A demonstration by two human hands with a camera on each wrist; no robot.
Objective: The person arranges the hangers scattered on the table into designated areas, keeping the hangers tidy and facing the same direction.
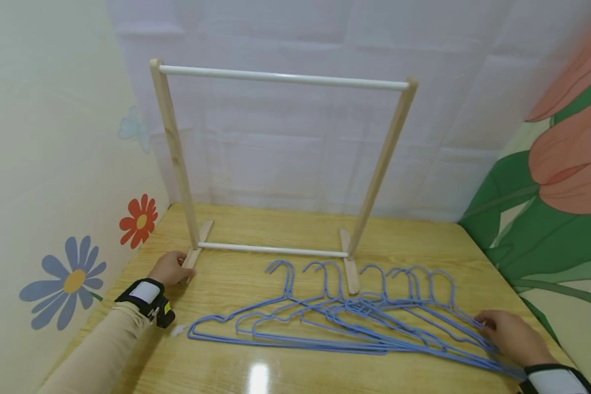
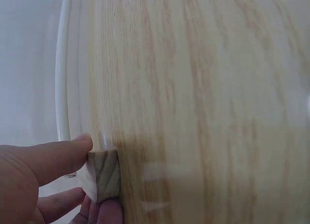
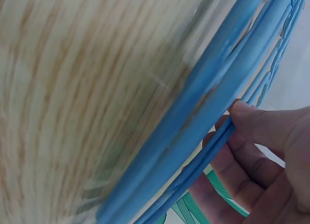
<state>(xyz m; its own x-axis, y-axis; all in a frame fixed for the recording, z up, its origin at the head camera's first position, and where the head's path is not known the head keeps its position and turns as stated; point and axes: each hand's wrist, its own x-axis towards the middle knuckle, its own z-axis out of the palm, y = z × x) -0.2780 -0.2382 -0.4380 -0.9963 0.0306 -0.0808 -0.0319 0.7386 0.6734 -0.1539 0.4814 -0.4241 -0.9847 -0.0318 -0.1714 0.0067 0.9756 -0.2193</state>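
Note:
A clothes rack of pale wood with a white top bar (image 1: 285,78) stands at the back of the table. My left hand (image 1: 171,268) grips the front end of its left foot (image 1: 192,261). In the left wrist view, the thumb lies on top of the wooden foot (image 2: 106,175), with fingers beside and under its end. Several blue clothes hangers (image 1: 276,344) lie overlapped before the rack, hooks toward it. At their right end my right hand (image 1: 514,334) pinches hanger wires. The right wrist view shows thumb and fingers around the thinner blue wires (image 3: 225,132).
The rack's lower white bar (image 1: 271,250) joins its two feet; the right foot (image 1: 352,276) reaches close to the hanger hooks. A white cloth (image 1: 295,153) hangs behind. Flower-printed panels (image 1: 74,164) flank the wooden table (image 1: 216,372) on both sides.

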